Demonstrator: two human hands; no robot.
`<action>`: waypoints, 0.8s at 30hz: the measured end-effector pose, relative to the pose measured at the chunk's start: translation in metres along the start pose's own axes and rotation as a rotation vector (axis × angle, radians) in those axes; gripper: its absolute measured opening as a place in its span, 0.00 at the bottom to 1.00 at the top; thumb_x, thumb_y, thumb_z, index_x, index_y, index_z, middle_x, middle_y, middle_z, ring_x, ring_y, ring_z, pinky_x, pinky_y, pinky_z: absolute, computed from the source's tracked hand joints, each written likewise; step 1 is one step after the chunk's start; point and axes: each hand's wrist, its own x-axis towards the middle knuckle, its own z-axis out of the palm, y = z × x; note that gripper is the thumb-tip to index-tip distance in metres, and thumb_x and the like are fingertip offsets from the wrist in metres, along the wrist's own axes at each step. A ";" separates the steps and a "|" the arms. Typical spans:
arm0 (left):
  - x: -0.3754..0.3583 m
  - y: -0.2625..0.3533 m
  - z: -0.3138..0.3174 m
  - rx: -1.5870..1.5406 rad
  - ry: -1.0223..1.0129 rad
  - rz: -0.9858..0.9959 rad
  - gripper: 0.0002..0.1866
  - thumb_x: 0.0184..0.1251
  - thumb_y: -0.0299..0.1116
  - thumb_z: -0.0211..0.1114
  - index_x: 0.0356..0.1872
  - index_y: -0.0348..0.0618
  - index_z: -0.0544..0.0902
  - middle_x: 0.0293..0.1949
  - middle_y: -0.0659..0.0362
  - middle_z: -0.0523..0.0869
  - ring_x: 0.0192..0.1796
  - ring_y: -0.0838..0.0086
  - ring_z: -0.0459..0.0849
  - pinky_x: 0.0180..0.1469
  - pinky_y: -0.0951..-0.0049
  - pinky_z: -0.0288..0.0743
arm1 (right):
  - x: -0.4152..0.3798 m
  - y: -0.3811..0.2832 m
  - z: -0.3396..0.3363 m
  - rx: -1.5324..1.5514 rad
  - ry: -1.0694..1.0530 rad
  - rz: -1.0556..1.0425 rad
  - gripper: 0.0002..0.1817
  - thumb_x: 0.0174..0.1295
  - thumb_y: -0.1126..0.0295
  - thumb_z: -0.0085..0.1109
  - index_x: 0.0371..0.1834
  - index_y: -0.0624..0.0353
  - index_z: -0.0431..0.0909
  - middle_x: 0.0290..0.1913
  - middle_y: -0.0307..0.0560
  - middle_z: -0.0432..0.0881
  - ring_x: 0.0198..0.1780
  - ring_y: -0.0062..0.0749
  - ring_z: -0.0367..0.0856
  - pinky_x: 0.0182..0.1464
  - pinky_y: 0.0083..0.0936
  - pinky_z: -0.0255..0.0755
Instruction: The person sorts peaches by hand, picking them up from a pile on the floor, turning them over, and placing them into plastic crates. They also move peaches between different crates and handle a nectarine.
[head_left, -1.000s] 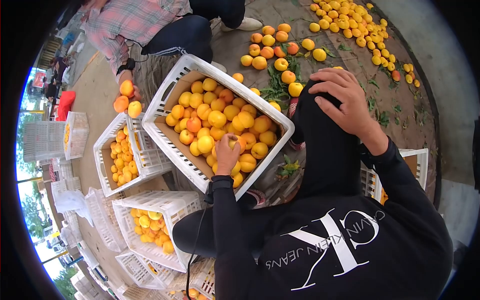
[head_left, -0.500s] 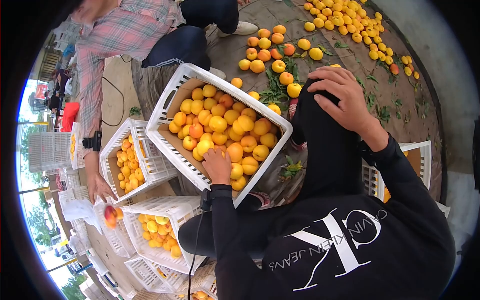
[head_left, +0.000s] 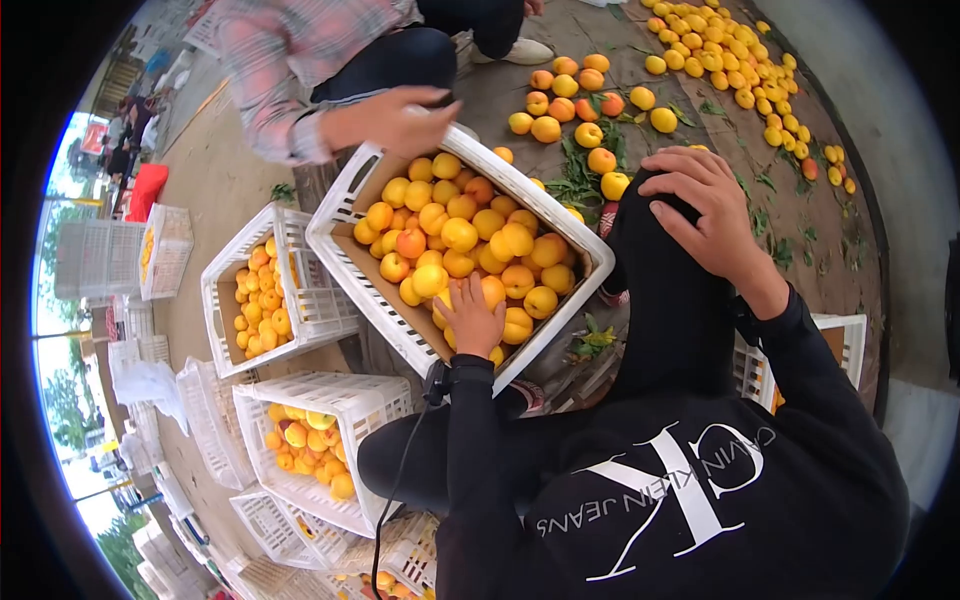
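Observation:
A white slatted crate (head_left: 455,138), lined with cardboard, stands tilted in the middle, filled with yellow-orange fruits (head_left: 459,235). My left hand (head_left: 470,318) rests on the fruits near the crate's lower edge, its fingers apart and nothing visibly gripped; the palm side is hidden. On my raised knee lies my right hand (head_left: 705,212), fingers spread, holding nothing. A co-worker's hand (head_left: 400,120) is over the crate's upper left corner, somewhat blurred; whether it holds anything I cannot tell.
Two more fruit crates (head_left: 210,300) (head_left: 375,400) stand on the left. Loose fruits (head_left: 720,50) and leaves lie on the dark ground sheet at the top. Beside my left forearm hangs a black cable (head_left: 400,460). The co-worker crouches at the upper left.
The co-worker's hand has moved from the lower left up to the middle crate's corner; the red fruit near it is gone from there. My left hand stays on the fruits. The view has shifted slightly.

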 end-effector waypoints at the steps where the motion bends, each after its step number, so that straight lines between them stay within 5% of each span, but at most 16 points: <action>1: 0.003 -0.004 -0.001 -0.110 -0.016 -0.007 0.36 0.64 0.52 0.55 0.68 0.39 0.63 0.62 0.48 0.72 0.71 0.54 0.60 0.68 0.31 0.33 | 0.002 -0.001 0.000 0.006 0.000 -0.001 0.07 0.54 0.69 0.62 0.37 0.52 0.82 0.51 0.38 0.82 0.58 0.39 0.75 0.60 0.37 0.66; 4: 0.024 -0.023 -0.036 -0.662 -0.275 -0.162 0.32 0.69 0.49 0.52 0.66 0.36 0.65 0.60 0.47 0.75 0.67 0.57 0.67 0.71 0.42 0.44 | 0.002 -0.002 0.000 0.015 -0.012 -0.012 0.07 0.54 0.68 0.62 0.37 0.52 0.82 0.51 0.39 0.82 0.58 0.39 0.75 0.60 0.37 0.65; 5: 0.030 -0.038 -0.038 -1.067 -0.075 -0.141 0.26 0.74 0.45 0.48 0.62 0.33 0.69 0.58 0.47 0.77 0.62 0.61 0.73 0.69 0.58 0.57 | 0.002 -0.001 0.000 0.021 -0.005 -0.025 0.07 0.54 0.68 0.62 0.37 0.52 0.82 0.51 0.39 0.82 0.58 0.40 0.75 0.60 0.37 0.65; 10: 0.039 -0.067 -0.088 -1.485 0.387 -0.575 0.26 0.75 0.41 0.46 0.64 0.31 0.67 0.61 0.46 0.74 0.63 0.61 0.72 0.66 0.64 0.63 | -0.005 0.007 -0.002 0.017 0.022 -0.016 0.07 0.55 0.68 0.62 0.37 0.53 0.82 0.51 0.39 0.82 0.58 0.40 0.75 0.60 0.37 0.65; 16: 0.060 -0.087 0.026 -0.695 0.303 -0.508 0.25 0.68 0.39 0.56 0.61 0.34 0.69 0.59 0.41 0.72 0.64 0.53 0.69 0.66 0.57 0.63 | -0.003 0.006 -0.005 0.027 0.012 0.015 0.07 0.53 0.71 0.61 0.36 0.54 0.82 0.50 0.39 0.82 0.58 0.41 0.76 0.61 0.37 0.65; 19: 0.054 -0.021 0.004 -0.298 0.331 -0.556 0.28 0.61 0.33 0.63 0.62 0.39 0.69 0.63 0.46 0.69 0.64 0.48 0.66 0.65 0.48 0.59 | 0.000 0.006 -0.006 0.043 0.002 0.026 0.08 0.52 0.72 0.60 0.35 0.55 0.81 0.50 0.40 0.82 0.57 0.41 0.76 0.61 0.37 0.65; 24: 0.062 -0.008 -0.017 -0.029 0.229 -0.245 0.32 0.53 0.34 0.68 0.62 0.43 0.69 0.63 0.47 0.65 0.64 0.49 0.63 0.65 0.50 0.62 | 0.004 0.013 -0.005 0.113 -0.016 0.082 0.06 0.54 0.74 0.57 0.35 0.58 0.81 0.49 0.44 0.82 0.58 0.43 0.75 0.62 0.37 0.63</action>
